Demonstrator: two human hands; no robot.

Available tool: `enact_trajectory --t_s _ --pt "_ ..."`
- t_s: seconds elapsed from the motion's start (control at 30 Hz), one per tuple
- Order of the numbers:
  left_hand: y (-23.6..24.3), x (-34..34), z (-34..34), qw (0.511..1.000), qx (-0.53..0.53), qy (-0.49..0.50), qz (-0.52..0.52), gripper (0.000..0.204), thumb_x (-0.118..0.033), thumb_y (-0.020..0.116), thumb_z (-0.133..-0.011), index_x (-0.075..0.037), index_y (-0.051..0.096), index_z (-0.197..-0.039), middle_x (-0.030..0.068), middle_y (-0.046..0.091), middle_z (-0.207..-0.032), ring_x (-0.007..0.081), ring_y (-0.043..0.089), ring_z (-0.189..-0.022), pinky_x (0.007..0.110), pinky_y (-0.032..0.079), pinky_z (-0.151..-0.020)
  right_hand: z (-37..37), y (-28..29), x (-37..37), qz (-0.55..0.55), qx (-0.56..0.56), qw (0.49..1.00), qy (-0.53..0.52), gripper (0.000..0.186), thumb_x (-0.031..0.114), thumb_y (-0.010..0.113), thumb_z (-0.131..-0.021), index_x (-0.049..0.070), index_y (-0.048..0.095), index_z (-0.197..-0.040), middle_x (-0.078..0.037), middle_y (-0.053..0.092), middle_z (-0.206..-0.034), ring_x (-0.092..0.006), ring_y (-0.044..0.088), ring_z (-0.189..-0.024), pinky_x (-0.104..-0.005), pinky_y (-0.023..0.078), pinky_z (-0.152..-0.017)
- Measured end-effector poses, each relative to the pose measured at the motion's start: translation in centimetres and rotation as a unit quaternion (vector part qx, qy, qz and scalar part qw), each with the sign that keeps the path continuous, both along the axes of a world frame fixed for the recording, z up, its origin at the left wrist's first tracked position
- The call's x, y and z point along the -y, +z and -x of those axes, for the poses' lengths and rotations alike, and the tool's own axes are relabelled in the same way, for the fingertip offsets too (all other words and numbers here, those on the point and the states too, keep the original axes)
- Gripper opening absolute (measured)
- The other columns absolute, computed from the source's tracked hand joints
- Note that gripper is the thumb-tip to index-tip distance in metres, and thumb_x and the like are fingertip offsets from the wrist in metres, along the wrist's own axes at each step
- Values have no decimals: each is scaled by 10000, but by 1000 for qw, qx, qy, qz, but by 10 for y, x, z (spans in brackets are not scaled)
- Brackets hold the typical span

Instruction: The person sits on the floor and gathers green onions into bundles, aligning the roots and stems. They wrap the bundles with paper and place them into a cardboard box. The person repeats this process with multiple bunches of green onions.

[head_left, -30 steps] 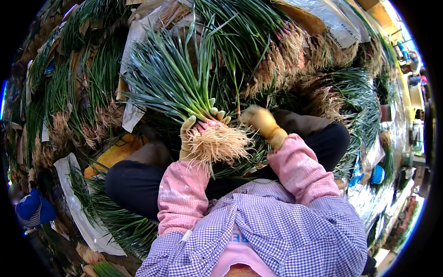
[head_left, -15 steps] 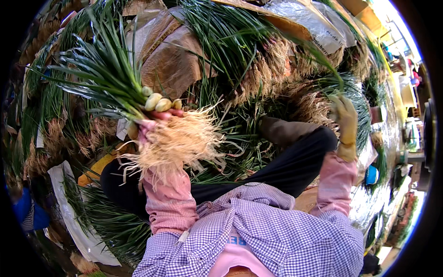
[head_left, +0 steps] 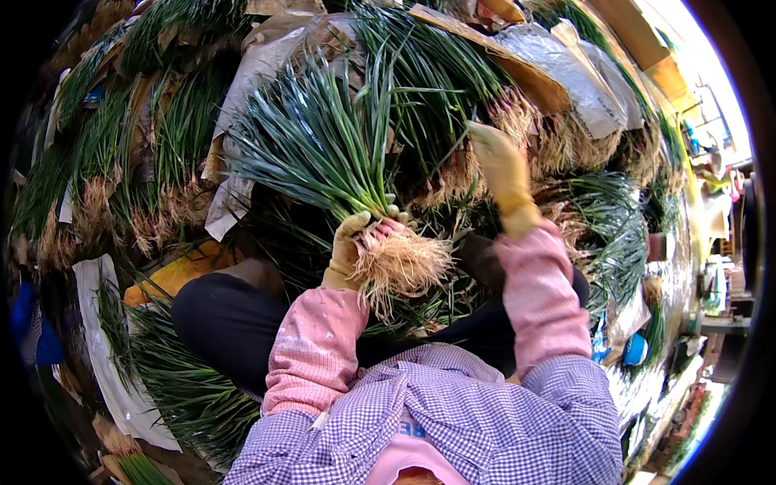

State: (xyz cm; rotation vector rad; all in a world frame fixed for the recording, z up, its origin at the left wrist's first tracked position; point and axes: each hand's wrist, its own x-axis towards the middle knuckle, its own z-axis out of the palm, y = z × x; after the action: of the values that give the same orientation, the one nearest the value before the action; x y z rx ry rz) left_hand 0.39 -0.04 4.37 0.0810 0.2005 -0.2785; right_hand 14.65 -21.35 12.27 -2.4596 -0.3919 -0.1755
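Above the dark-trousered lap point(head_left: 473, 327), 1 yellow-gloved left hand point(head_left: 348, 252) clasps 1 bunch of long green leaves, pinkish bulbs and pale stringy roots point(head_left: 343, 166); a snug hold at the necks should keep it even. Farther out hangs 1 blurred yellow-gloved right hand point(head_left: 503, 168), its fingers' state unclear. Beyond lie tan-rooted green bunches point(head_left: 440, 56), too overlapped to count.

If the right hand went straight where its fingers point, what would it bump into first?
Probably the green leaves lying ahead of the right hand, up toward the picture's top. The hand is blurred and depth is unclear, so it might pass above them.
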Motion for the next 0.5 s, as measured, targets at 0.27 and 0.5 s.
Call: enact_trajectory --t_s 0.27,0.5 --pt "16 -6 1 992 56 68 85 602 -289 557 -792 50 396 -1262 144 605 -988 286 577 -945 437 433 -905 -50 -86 -14 365 -184 903 -130 430 315 655 -758 0 533 -1024 -207 604 -999 -347 593 -933 -409 480 -807" --pt "-8 3 -9 993 86 -71 -45 428 -173 518 -767 95 515 -1101 230 620 -941 254 631 -839 347 498 -828 77 -58 -35 37 -252 964 78 225 224 589 -815 106 528 -997 -133 629 -810 -287 614 -751 -370 474 -682"
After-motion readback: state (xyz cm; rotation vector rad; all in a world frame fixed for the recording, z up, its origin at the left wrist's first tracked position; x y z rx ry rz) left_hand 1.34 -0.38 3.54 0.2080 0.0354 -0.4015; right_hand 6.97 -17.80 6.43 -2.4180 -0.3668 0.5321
